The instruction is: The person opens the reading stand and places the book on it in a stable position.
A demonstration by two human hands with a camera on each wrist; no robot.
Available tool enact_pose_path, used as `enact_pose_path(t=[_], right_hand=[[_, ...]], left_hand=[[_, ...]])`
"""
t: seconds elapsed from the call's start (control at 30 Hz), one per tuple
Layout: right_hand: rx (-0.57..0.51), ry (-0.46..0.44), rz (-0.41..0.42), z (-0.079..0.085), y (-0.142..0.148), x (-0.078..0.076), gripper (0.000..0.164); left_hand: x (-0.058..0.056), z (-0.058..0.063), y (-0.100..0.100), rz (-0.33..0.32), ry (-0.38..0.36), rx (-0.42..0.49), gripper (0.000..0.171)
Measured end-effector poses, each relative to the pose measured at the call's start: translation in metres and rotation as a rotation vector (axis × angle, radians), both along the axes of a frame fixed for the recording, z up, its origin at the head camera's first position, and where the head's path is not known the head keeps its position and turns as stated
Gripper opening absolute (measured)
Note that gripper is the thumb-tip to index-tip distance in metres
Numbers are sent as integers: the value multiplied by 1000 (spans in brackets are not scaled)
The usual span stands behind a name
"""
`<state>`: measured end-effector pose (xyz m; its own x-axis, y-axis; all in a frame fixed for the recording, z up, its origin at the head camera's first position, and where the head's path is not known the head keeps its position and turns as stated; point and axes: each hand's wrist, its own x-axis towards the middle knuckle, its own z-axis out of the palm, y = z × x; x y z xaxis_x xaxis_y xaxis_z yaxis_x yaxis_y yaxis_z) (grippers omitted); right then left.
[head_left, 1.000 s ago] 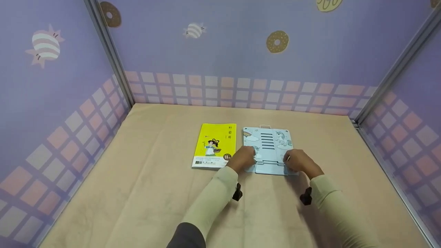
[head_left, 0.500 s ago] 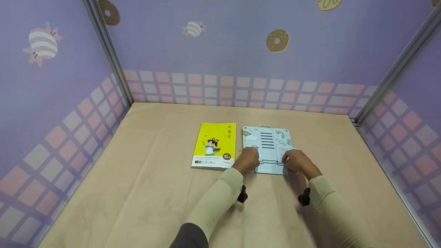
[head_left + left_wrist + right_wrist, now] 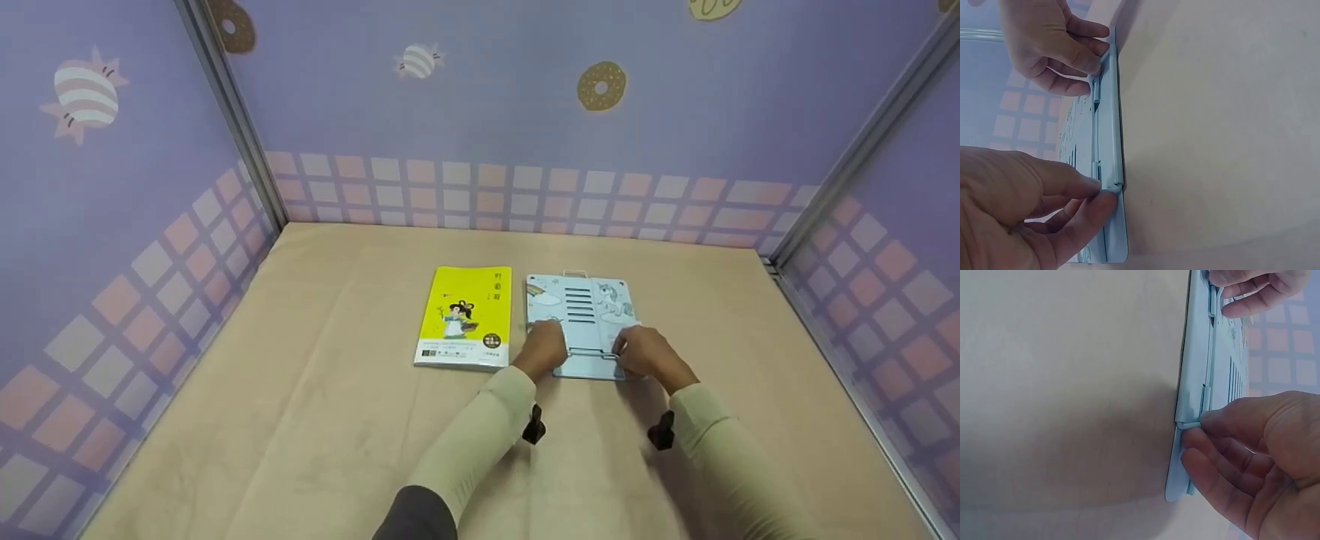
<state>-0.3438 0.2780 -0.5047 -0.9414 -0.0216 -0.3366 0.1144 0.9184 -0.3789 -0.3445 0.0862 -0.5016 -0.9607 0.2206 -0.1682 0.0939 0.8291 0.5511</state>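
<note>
A light blue book stand (image 3: 581, 330) with unicorn and rainbow pictures and several slots lies flat on the table. My left hand (image 3: 544, 346) is at its lower left; in the left wrist view its thumb and forefinger pinch the end of the stand's front ledge (image 3: 1111, 129) by the hinge. At the lower right, my right hand (image 3: 646, 351) pinches a thin bent arm (image 3: 1189, 424) at the ledge's other end between thumb and fingers. A yellow book (image 3: 465, 315) lies face up just left of the stand, apart from it.
A beige cloth (image 3: 345, 405) covers the table. Purple patterned walls (image 3: 480, 97) stand at the back and both sides, with grey metal posts (image 3: 232, 112) in the corners. A small wire loop (image 3: 576, 273) sticks out beyond the stand's far edge.
My left hand has shifted slightly right along the stand's lower edge, uncovering the book's lower right corner. The right hand has stayed nearly in place. The stand and the book lie as before.
</note>
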Motion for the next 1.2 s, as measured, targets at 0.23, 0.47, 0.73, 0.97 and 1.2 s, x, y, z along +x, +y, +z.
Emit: enact_pose_path(t=[0.23, 0.47, 0.73, 0.97, 1.2], right_hand=[[-30, -3, -2, -2, 3, 4, 23], [-51, 37, 50, 0, 7, 5, 30], [-94, 18, 93, 1, 10, 6, 29], [-50, 39, 162, 6, 10, 6, 28], [-47, 43, 214, 11, 9, 7, 28]], left_hand=[[2, 1, 4, 11, -33, -33, 11], [-4, 4, 4, -31, -27, -69, 17], [-9, 10, 5, -57, -126, -169, 9], [-14, 10, 4, -192, -105, -230, 15], [-8, 12, 6, -137, -189, -165, 10]])
